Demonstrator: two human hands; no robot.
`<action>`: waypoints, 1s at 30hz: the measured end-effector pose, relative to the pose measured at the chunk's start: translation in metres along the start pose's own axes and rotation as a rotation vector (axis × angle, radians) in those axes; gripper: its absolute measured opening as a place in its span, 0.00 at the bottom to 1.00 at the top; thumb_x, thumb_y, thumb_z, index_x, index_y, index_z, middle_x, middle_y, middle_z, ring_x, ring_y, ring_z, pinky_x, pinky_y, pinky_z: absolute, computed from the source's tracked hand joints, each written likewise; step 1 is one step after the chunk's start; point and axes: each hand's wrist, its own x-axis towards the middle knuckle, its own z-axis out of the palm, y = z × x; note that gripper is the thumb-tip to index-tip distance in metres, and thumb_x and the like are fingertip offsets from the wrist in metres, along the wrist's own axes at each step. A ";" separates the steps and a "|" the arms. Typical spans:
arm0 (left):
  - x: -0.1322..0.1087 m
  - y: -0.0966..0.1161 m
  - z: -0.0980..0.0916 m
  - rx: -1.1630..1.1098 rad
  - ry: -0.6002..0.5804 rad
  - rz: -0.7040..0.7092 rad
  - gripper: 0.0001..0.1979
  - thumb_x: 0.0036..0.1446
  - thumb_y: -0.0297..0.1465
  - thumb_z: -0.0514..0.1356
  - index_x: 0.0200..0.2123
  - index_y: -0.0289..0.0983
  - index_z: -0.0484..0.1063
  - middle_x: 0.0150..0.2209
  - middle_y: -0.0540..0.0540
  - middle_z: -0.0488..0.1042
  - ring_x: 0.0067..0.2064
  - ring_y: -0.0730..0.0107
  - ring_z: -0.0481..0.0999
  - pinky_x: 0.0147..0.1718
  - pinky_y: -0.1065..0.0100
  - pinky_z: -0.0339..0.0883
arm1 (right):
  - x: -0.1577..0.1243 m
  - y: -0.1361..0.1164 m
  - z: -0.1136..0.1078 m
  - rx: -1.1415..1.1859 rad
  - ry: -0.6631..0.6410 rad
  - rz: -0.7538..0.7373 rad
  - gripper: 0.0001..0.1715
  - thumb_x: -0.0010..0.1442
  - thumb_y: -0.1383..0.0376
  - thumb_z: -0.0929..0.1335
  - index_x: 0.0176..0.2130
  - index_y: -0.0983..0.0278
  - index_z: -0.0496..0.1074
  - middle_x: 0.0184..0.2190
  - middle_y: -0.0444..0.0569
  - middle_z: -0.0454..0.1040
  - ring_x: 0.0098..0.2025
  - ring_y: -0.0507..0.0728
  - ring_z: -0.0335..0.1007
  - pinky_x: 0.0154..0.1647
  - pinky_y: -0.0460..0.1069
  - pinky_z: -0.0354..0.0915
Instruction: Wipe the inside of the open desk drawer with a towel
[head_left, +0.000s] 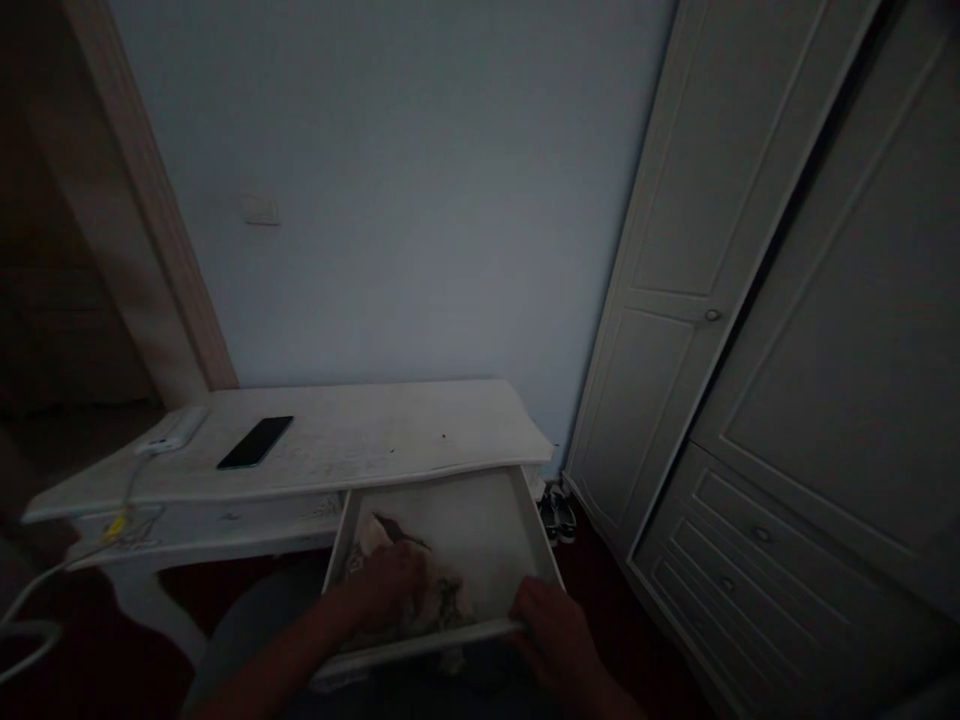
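Observation:
A white drawer (480,520) is pulled out from the right part of a white desk (360,430). Inside its left half, my left hand (394,578) reaches in among small items, its fingers bent; what they hold, if anything, is hidden. Close to those fingers lies a pale item with a dark, thin piece (391,528) on it. A small dark tangled bunch (448,602) rests near the drawer's front. My right hand (551,625) is wrapped round the drawer's front right corner. The scene is dim, so the small items are hard to make out.
A phone (256,442) and a white power strip (176,430) with a cable sit on the desk's left side. Dark shoes (557,513) stand on the red floor to the right. A white wardrobe (667,360) stands along the right; a switch (260,210) is on the wall.

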 end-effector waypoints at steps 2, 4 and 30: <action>-0.013 -0.008 0.003 0.060 0.026 -0.101 0.24 0.54 0.22 0.61 0.52 0.46 0.81 0.63 0.38 0.75 0.66 0.38 0.70 0.63 0.30 0.60 | 0.000 0.002 0.003 -0.011 -0.013 0.007 0.08 0.67 0.60 0.70 0.46 0.57 0.69 0.46 0.48 0.77 0.48 0.60 0.74 0.49 0.52 0.66; -0.018 -0.012 0.007 0.099 0.013 -0.178 0.32 0.54 0.24 0.64 0.62 0.48 0.75 0.71 0.36 0.67 0.71 0.32 0.62 0.64 0.20 0.49 | 0.001 0.006 0.007 -0.033 -0.029 -0.002 0.09 0.65 0.60 0.70 0.45 0.56 0.69 0.45 0.48 0.77 0.46 0.60 0.74 0.47 0.51 0.67; 0.023 -0.030 -0.033 0.160 0.114 -0.364 0.43 0.43 0.19 0.64 0.66 0.38 0.68 0.68 0.31 0.70 0.68 0.40 0.69 0.61 0.42 0.69 | 0.000 0.012 0.021 -0.039 0.091 -0.077 0.11 0.63 0.60 0.72 0.45 0.57 0.69 0.45 0.49 0.78 0.45 0.62 0.74 0.44 0.52 0.68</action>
